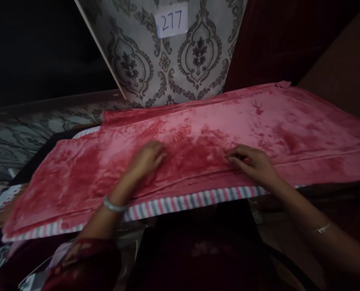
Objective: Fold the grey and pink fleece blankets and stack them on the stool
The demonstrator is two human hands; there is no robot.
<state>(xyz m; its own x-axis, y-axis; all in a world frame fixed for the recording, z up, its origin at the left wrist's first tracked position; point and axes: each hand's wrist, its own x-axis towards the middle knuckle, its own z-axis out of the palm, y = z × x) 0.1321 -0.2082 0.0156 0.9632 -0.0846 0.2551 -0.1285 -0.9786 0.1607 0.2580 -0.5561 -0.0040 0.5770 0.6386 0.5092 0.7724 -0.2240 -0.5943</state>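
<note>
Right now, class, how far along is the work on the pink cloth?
Done: the pink velvet cloth lies spread flat over a striped cloth. In hand: the left hand and right hand press on its middle. Left: creases near the front edge remain.

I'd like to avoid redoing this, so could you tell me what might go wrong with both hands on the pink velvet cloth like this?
The left hand looks blurred, so it may drag the pink velvet cloth askew against the right hand, which rests flat on it. The cloth's left end lies near the table edge and could slip off. The striped fabric underneath might shift with it.
</note>
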